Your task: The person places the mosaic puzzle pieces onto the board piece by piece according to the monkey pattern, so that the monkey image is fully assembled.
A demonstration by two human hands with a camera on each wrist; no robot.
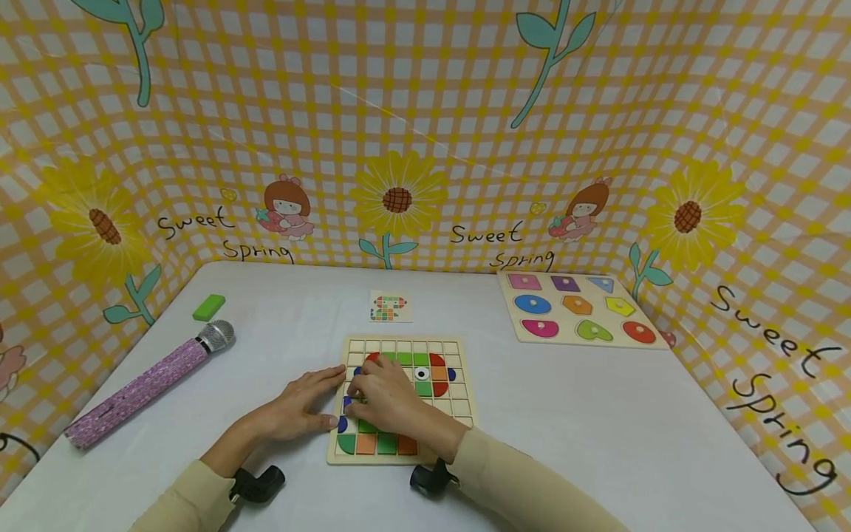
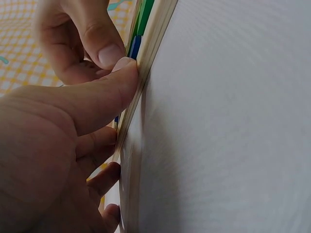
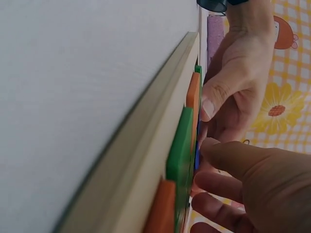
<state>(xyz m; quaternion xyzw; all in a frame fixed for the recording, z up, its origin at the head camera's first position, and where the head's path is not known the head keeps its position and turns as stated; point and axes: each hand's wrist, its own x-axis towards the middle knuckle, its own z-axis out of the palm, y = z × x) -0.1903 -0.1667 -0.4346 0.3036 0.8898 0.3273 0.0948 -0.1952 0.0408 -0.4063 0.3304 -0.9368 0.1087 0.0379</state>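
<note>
A square wooden grid board lies on the table with coloured tiles forming a pattern. My right hand reaches across its left part, fingertips down among the tiles and covering several of them. Close by its thumb in the right wrist view is a blue tile; whether the fingers pinch it I cannot tell. My left hand lies along the board's left side, fingers extended, fingertips and thumb at the rim. A blue half-round tile shows beside the left thumb. Farther right sits a white eye tile.
Behind the board is a small pattern card. A shape puzzle board with knobbed pieces lies at the back right. On the left are a sparkly pink microphone and a green block. Patterned cloth walls the table.
</note>
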